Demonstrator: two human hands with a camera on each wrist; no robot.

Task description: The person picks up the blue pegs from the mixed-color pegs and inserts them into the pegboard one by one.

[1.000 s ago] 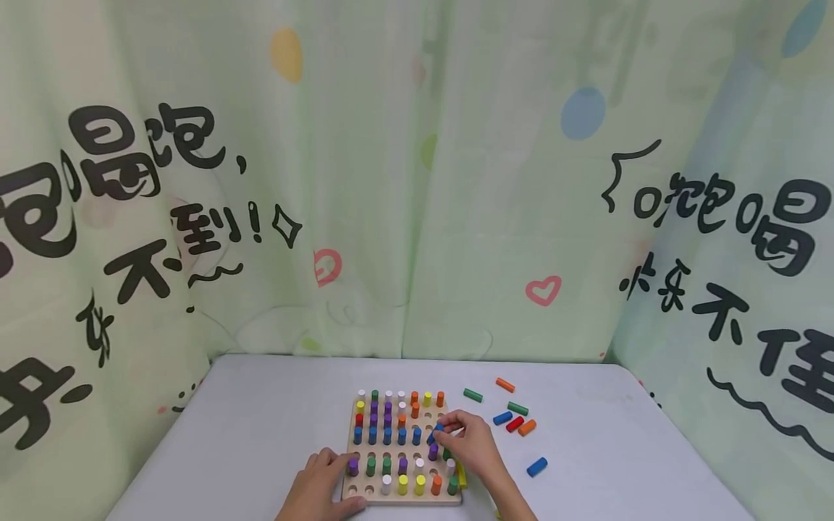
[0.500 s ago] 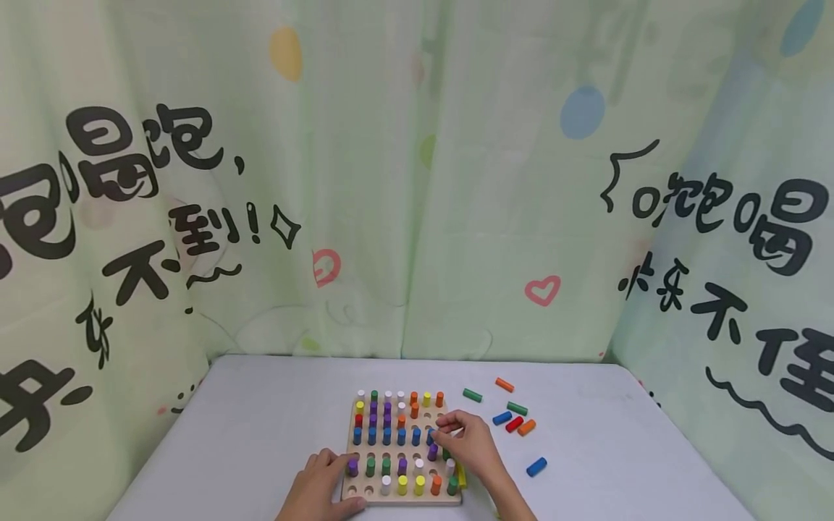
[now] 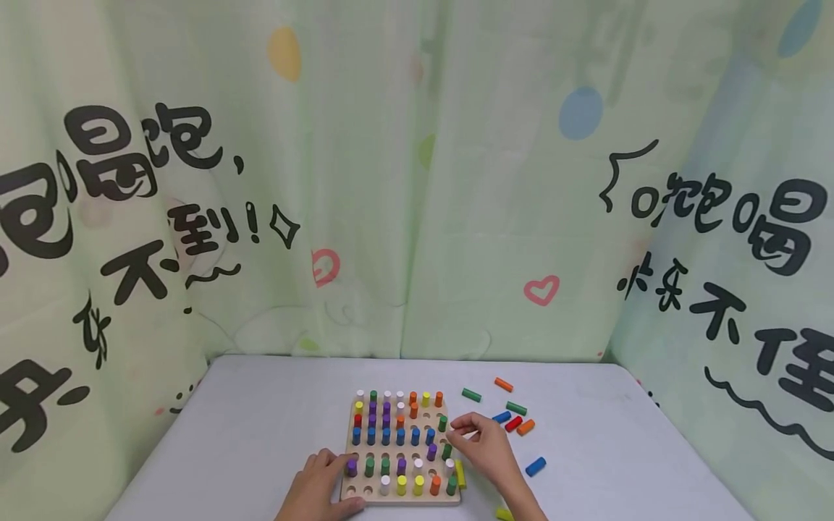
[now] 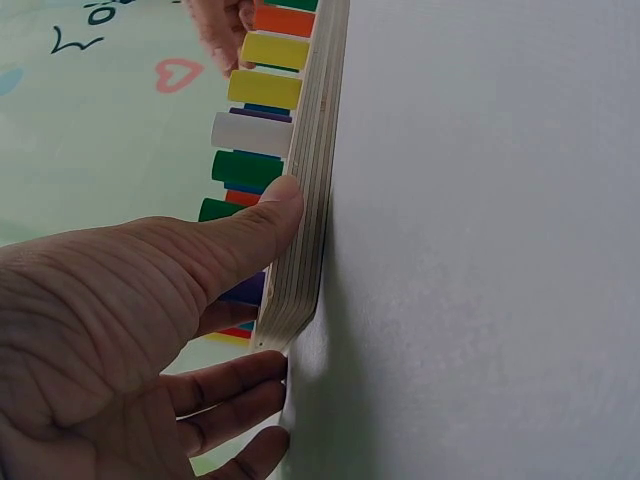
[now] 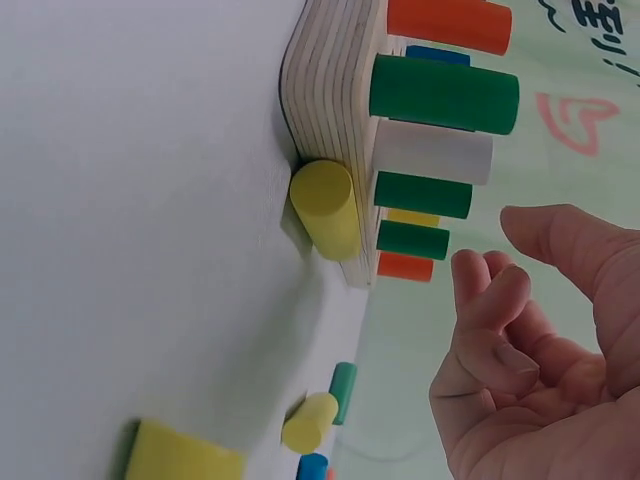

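A wooden pegboard [image 3: 374, 495] stands on the white table, filled with rows of coloured pegs. My left hand [image 3: 319, 486] holds the board at its near left corner. In the left wrist view the thumb [image 4: 262, 222] presses the board's front edge, and some fingertips rest by the table. My right hand [image 3: 483, 447] hovers just right of the board, holding nothing; its thumb and index finger are apart in the right wrist view. Beside its fingers, a blue peg [image 3: 430, 436] stands at the right end of the blue row. A green peg [image 3: 443, 424] stands behind it.
Loose pegs lie right of the board, among them an orange peg [image 3: 503, 384], a red peg [image 3: 513, 424] and a blue peg [image 3: 536, 467]. A yellow peg [image 3: 460, 475] lies against the board's right side. A printed curtain [image 3: 469, 217] hangs behind the table.
My right hand has let go of the blue peg, which now stands in the board, and has drawn back to the right. My left hand keeps its place.
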